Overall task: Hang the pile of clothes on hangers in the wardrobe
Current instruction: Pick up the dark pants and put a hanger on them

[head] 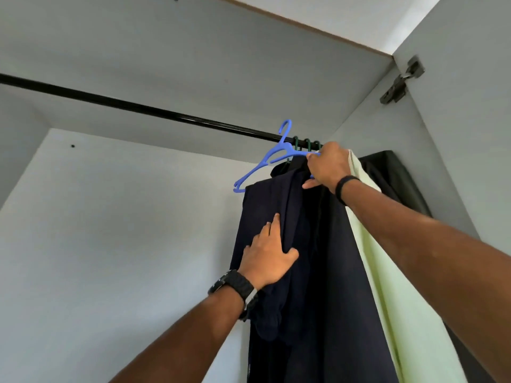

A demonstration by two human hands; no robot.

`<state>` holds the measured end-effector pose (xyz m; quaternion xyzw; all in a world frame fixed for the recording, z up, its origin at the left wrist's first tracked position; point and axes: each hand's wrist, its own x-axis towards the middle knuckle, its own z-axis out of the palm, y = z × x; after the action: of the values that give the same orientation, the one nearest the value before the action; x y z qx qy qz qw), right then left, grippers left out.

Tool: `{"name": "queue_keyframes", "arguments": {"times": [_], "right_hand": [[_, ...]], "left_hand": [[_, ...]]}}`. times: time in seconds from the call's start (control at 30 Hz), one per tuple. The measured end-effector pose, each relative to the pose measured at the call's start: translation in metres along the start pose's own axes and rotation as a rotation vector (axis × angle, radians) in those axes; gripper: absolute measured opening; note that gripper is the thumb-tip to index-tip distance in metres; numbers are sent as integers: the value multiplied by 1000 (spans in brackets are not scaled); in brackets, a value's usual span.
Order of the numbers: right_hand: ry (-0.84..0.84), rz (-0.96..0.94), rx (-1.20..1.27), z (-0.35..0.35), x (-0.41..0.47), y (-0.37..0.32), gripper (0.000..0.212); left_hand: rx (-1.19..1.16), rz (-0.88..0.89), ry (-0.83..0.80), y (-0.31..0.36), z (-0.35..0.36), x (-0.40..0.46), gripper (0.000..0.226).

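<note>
Fingers R hand (327, 165) grip blue hanger (272, 156) | L hand (266, 258) flat on navy garment (290, 244)

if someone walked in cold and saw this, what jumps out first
The bright blue hanger stands out first, held up by the right hand at the right end of the black wardrobe rail, its hook not yet over the rail. Below it the left hand presses against a dark navy garment hanging from the rail. A pale green cloth falls beside the right forearm, bright against the dark clothes.
</note>
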<state>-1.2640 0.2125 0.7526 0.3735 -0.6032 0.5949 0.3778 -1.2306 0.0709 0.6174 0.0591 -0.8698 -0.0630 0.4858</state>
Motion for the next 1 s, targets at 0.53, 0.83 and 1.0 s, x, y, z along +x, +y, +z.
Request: {"name": "queue_keyframes", "arguments": {"times": [0.53, 0.83, 1.0], "right_hand": [[109, -87, -137, 94, 98, 30, 7], [121, -222, -378, 98, 113, 56, 5], [72, -197, -448, 77, 133, 66, 26]], "left_hand": [[-50, 107, 9, -94, 35, 103, 68], [-125, 122, -70, -108, 59, 133, 74], [-173, 105, -125, -86, 66, 126, 62]]}}
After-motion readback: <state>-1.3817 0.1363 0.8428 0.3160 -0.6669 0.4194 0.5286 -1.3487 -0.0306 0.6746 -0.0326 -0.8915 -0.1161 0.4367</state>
